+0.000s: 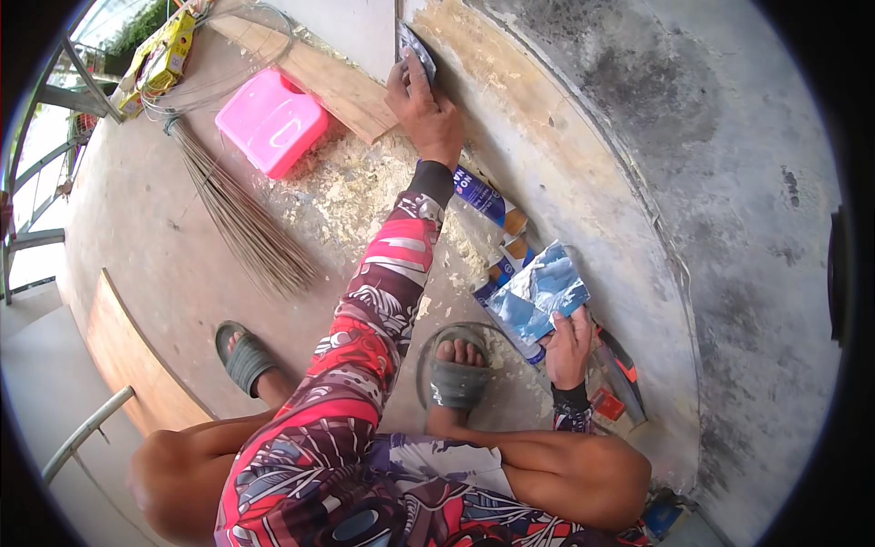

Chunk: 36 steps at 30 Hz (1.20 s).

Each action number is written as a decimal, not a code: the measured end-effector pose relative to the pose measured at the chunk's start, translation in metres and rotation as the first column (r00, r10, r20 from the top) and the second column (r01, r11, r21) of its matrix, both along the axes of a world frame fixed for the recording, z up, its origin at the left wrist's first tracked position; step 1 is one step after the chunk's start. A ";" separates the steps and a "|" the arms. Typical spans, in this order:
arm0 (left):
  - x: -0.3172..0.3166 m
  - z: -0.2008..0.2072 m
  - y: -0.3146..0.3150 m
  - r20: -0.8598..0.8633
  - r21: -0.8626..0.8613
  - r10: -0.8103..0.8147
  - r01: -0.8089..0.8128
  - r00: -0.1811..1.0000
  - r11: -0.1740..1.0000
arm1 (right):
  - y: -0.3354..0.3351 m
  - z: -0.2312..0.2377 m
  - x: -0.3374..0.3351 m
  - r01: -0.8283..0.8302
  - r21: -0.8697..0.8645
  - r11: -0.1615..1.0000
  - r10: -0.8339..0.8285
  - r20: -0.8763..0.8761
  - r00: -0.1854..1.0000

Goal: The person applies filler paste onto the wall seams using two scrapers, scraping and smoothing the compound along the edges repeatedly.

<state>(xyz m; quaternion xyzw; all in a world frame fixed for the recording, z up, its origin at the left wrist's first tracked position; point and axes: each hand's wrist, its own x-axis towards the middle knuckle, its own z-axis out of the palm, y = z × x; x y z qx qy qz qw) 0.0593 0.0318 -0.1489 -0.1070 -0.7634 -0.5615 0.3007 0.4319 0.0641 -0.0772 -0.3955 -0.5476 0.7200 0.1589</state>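
My left hand (425, 114) reaches far forward along the wall's base. It is closed on a small dark flat piece with pale smears (417, 53), pressed by the fingers near a corner of the wall; its exact kind is unclear. Nearer to me on the right, my right hand (569, 349) grips the edge of a blue sheet (538, 296) carrying a heap of white putty. Blue-and-white printed packaging (486, 196) lies on the floor beside the wall, partly hidden under the sheet and by my left wrist.
A pink plastic container (272, 122) stands by a wooden plank (314, 68). A stick broom (239, 211) lies on the floor among pale flakes. A saw-like tool with an orange-and-black handle (617, 354) lies beside the wall (629, 237). Another board (137, 356) is at left.
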 end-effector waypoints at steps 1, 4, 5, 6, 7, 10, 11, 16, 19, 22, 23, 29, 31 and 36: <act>0.000 0.002 0.000 0.002 0.000 0.000 0.000 1.000 1.000 | 0.000 0.000 0.001 0.016 0.003 1.000 -0.016 -0.002 1.000; 0.000 0.006 -0.003 0.022 -0.184 0.042 -0.038 0.999 0.982 | 0.001 0.004 0.001 -0.016 0.003 1.000 0.016 0.003 1.000; 0.001 0.005 -0.004 0.001 -0.169 0.020 -0.019 1.000 0.985 | 0.001 0.003 0.002 -0.021 0.000 1.000 0.021 0.001 1.000; 0.002 0.004 -0.006 -0.020 -0.153 -0.002 -0.001 1.000 0.988 | 0.002 -0.001 0.004 -0.047 -0.019 0.999 0.047 0.010 0.999; 0.006 0.004 -0.008 -0.022 -0.151 0.002 -0.005 1.000 0.988 | 0.004 -0.001 0.003 -0.071 -0.034 0.997 0.072 0.019 0.997; 0.024 0.001 -0.018 0.010 -0.132 -0.111 0.111 0.994 0.985 | -0.002 -0.001 -0.004 -0.047 -0.028 0.998 0.047 -0.003 0.999; 0.025 0.000 -0.024 0.007 -0.130 -0.107 0.107 0.994 0.986 | -0.002 0.000 -0.005 -0.051 -0.026 0.998 0.051 -0.005 0.999; 0.021 0.018 -0.027 0.028 0.130 -0.083 0.079 0.996 0.988 | -0.002 0.004 -0.002 -0.052 -0.026 0.998 0.052 0.022 0.998; 0.019 0.025 -0.029 0.103 0.143 -0.134 0.119 0.986 0.982 | -0.001 -0.002 0.003 -0.075 -0.028 0.997 0.075 0.007 0.997; 0.025 0.027 -0.028 0.139 0.140 -0.125 0.106 0.982 0.985 | 0.000 0.000 0.004 -0.078 -0.070 0.994 0.077 -0.023 0.997; 0.029 0.027 -0.027 0.191 0.162 -0.143 0.112 0.971 0.980 | 0.001 0.001 0.004 -0.076 -0.068 0.995 0.074 -0.026 0.997; 0.022 0.027 -0.022 0.197 0.154 -0.144 0.115 0.970 0.981 | 0.001 -0.004 0.008 -0.084 -0.035 0.996 0.084 -0.003 0.996; 0.020 0.034 -0.019 0.133 0.135 -0.143 0.125 0.981 0.983 | 0.005 -0.006 0.011 -0.114 -0.034 0.993 0.114 0.004 0.993; 0.007 0.061 -0.021 0.225 0.167 -0.157 0.121 0.962 0.979 | 0.003 -0.007 0.014 -0.105 -0.031 0.994 0.105 -0.014 0.994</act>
